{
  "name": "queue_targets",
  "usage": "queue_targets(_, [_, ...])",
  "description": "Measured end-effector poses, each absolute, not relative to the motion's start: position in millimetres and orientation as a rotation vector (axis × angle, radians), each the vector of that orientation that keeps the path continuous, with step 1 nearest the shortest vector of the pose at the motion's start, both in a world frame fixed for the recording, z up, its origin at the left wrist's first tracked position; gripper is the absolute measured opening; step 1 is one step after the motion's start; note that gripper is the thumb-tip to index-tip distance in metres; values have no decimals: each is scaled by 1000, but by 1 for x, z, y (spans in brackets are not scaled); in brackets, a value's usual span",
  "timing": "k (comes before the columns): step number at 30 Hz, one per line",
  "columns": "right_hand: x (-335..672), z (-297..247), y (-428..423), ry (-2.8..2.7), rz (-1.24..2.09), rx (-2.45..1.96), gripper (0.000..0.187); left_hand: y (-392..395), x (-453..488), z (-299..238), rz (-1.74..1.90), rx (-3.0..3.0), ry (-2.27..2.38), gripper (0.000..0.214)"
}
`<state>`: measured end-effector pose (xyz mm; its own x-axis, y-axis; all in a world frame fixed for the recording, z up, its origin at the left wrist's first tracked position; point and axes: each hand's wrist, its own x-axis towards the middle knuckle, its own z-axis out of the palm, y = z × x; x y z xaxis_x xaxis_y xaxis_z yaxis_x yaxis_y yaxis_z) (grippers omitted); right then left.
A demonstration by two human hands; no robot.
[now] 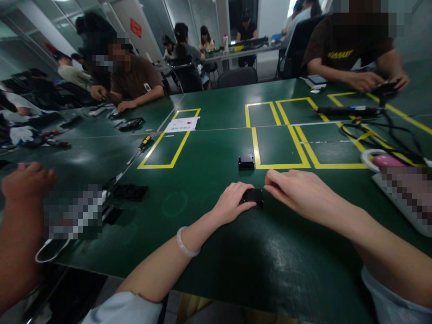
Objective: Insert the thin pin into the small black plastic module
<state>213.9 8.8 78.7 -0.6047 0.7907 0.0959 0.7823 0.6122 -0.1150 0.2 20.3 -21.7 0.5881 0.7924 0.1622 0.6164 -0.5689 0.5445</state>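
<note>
On the green table, my left hand point(234, 198) grips a small flat black case point(254, 196) by its left side, with the thumb along the near edge and fingers at the far edge. Just right of the case is my right hand point(293, 184), its fingers curled into a pinch. Whatever may be between those fingertips is too small or hidden to see. A second small black case point(246, 162) sits beyond my hands, touched by neither.
Yellow tape point(283, 166) marks rectangles on the table. A screwdriver point(145, 143) and a white paper point(184, 123) lie to the left; black cables point(367, 132) and a pink object point(387, 160) to the right. A neighbour's arm point(20, 234) is at the far left; two co-workers sit opposite.
</note>
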Motion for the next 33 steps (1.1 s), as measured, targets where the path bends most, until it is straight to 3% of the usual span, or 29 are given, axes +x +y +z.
queue_targets(5, [216, 79, 7, -2647, 164, -1219, 5, 20, 0, -21, 548, 2386, 1130, 34])
queue_targets(11, [213, 78, 9, -2705, 74, -1341, 22, 20, 0, -20, 531, 2384, 1133, 35])
queue_targets(18, [214, 82, 6, -2677, 189, -1249, 5, 20, 0, -21, 543, 2390, 1131, 34])
queue_targets(24, [212, 82, 7, -2721, 118, -1339, 23, 20, 0, -21, 530, 2378, 1132, 35])
queue_targets(33, [213, 85, 5, -2700, 209, -1253, 12, 20, 0, -21, 537, 2354, 1133, 35])
